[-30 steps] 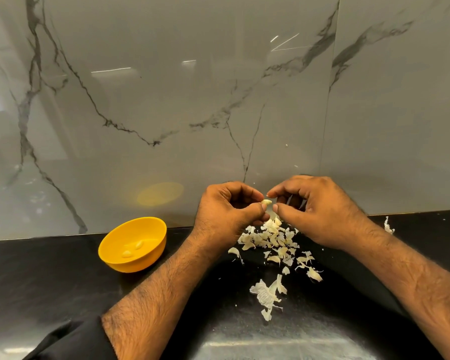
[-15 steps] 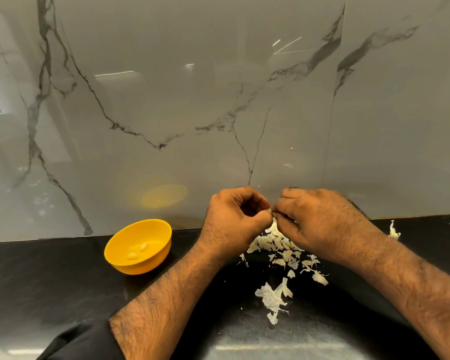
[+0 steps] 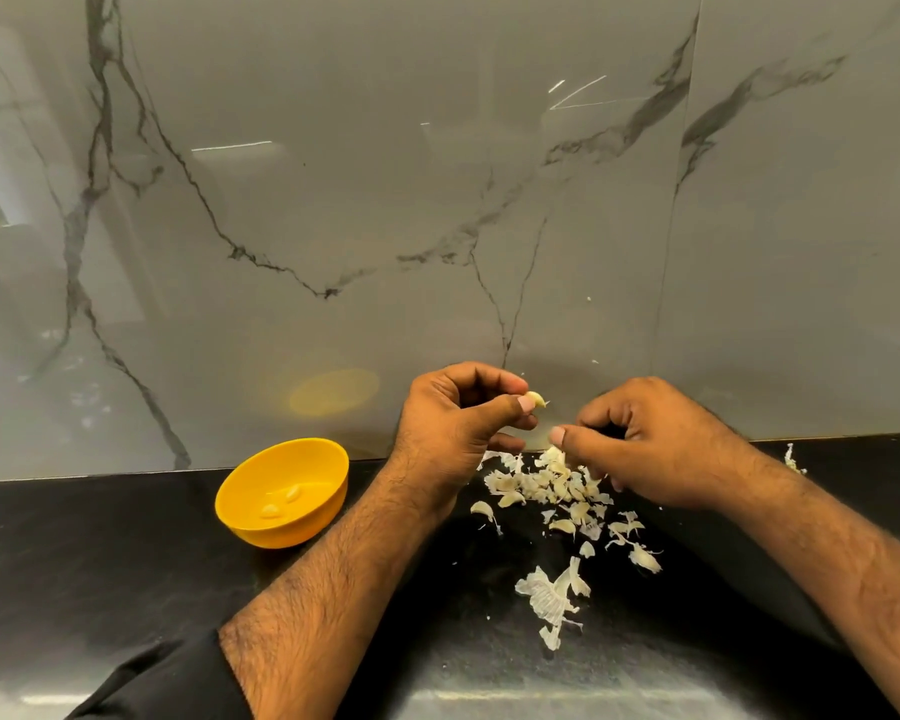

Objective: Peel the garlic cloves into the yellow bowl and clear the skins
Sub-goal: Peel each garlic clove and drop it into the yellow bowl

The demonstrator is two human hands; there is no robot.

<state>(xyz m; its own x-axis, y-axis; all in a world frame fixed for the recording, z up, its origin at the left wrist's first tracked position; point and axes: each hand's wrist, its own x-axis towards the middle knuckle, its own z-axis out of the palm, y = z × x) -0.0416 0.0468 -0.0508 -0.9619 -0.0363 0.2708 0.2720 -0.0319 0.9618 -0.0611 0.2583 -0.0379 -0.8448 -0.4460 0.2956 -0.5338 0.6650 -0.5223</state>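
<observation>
While pinching a clove (image 3: 536, 398), left hand (image 3: 453, 433) apart from curled, empty-looking right hand (image 3: 650, 449).

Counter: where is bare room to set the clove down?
Bare counter lies left of the bowl, and between bowl and left forearm. Under the right hand the skins crowd it.
</observation>
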